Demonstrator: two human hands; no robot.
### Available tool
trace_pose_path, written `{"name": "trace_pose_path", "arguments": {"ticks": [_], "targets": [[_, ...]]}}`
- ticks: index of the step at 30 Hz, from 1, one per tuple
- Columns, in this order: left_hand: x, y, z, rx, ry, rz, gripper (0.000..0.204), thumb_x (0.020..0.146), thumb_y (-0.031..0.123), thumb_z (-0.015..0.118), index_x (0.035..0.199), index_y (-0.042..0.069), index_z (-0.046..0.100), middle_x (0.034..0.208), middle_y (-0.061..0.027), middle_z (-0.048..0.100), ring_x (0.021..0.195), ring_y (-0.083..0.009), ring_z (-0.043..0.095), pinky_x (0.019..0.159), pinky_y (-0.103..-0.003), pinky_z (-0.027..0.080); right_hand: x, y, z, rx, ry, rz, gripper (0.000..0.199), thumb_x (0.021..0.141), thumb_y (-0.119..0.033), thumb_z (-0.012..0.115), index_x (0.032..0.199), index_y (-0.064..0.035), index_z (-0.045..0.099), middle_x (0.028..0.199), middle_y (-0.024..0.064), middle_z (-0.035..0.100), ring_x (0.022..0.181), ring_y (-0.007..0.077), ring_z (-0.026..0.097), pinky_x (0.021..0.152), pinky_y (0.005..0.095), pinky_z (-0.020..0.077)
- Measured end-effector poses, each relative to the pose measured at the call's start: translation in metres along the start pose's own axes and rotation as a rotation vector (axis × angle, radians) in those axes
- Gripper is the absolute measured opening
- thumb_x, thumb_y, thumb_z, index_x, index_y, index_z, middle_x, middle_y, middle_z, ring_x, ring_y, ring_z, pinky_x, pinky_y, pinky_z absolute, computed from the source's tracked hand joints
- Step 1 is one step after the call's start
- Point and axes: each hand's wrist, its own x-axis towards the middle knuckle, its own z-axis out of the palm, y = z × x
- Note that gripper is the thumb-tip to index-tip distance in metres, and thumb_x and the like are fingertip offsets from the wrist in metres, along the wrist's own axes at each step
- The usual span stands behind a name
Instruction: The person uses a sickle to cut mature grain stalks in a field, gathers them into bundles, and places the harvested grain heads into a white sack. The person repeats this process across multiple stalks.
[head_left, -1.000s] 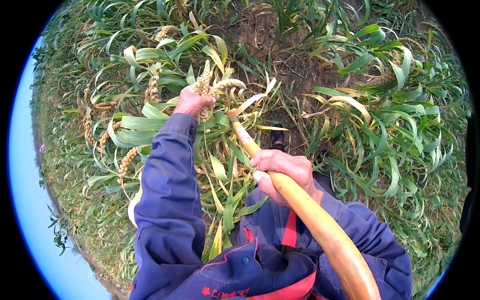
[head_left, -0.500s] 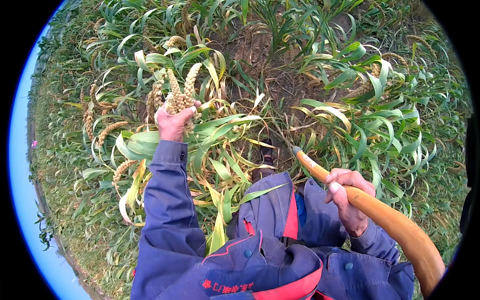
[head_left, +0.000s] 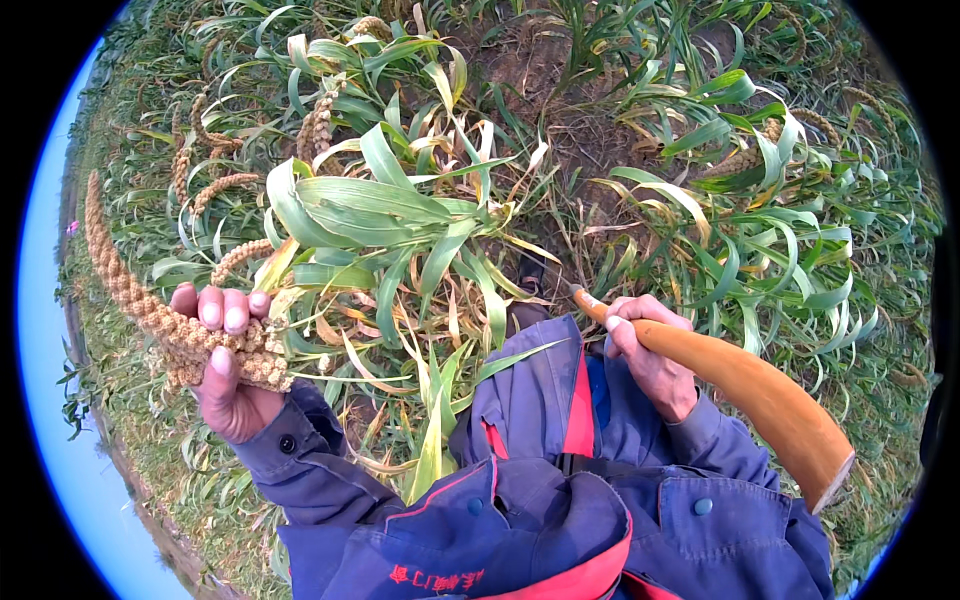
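Far left: long millet ear (head_left: 115, 275), tan and grainy, runs from the upper left down into the left hand (head_left: 225, 365). It curves with the lens and stands out against the sky strip at the frame edge.

Left hand: grip closed tight around a bunch of cut millet heads (head_left: 225, 350). Thumb lies across the near side, fingertips (head_left: 225, 310) wrap over the top. The hand is held out to the person's left, at the edge of the green plants and well apart from the other hand. Blue sleeve (head_left: 310, 470) with a dark cuff button runs back to the body.

Centre: leafy millet plant (head_left: 400, 240), broad green blades with some yellowed ones, stands right in front of the person. More uncut ears (head_left: 320, 120) hang behind it, upper left. Bare brown soil (head_left: 590, 130) shows beyond. Blue jacket with red trim (head_left: 560, 470) fills the bottom centre.

Right hand (head_left: 650, 350): grip closed around the narrow end of a smooth orange-brown wooden handle (head_left: 750, 390). The handle thickens toward the lower right and ends in a flat cut face. A short stub pokes out past the fingers toward the plant; can't tell whether a blade is on it.

Right: more green plants (head_left: 790, 220), leaves drooping.
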Motion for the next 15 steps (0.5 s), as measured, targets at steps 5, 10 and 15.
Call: {"name": "trace_pose_path", "arguments": {"ticks": [5, 10, 15], "targets": [[-0.042, 0.029, -0.041, -0.127, 0.183, 0.051, 0.034, 0.084, -0.005, 0.053, 0.115, 0.003, 0.044, 0.105, -0.0089, 0.046, 0.098, -0.0219, 0.047, 0.101, -0.044, 0.037, 0.008, 0.001, 0.019, -0.034, -0.225, 0.088, 0.015, 0.086, -0.014, 0.063, 0.083, -0.0018, 0.056, 0.078, 0.0056, 0.061, 0.061, 0.0088, 0.056, 0.056, 0.0249, 0.0466], [-0.089, 0.013, -0.046, 0.032, 0.395, 0.027, 0.03, 0.085, -0.002, 0.054, 0.113, 0.005, 0.047, 0.111, -0.0104, 0.05, 0.102, -0.0238, 0.049, 0.098, -0.044, 0.039, 0.044, -0.016, 0.057, 0.363, -0.232, 0.259, 0.019, 0.088, -0.019, 0.063, 0.092, -0.0024, 0.054, 0.078, 0.0059, 0.062, 0.063, 0.0095, 0.061, 0.054, 0.0221, 0.0497], [-0.119, -0.012, -0.056, 0.212, 0.518, 0.021, 0.03, 0.083, -0.002, 0.055, 0.112, 0.002, 0.048, 0.103, -0.0124, 0.055, 0.093, -0.0233, 0.054, 0.091, -0.043, 0.045, 0.068, -0.036, 0.053, 0.434, -0.068, 0.05, 0.021, 0.09, -0.021, 0.06, 0.094, -0.0017, 0.054, 0.083, 0.0099, 0.063, 0.065, 0.0133, 0.065, 0.053, 0.0221, 0.0516]]}}
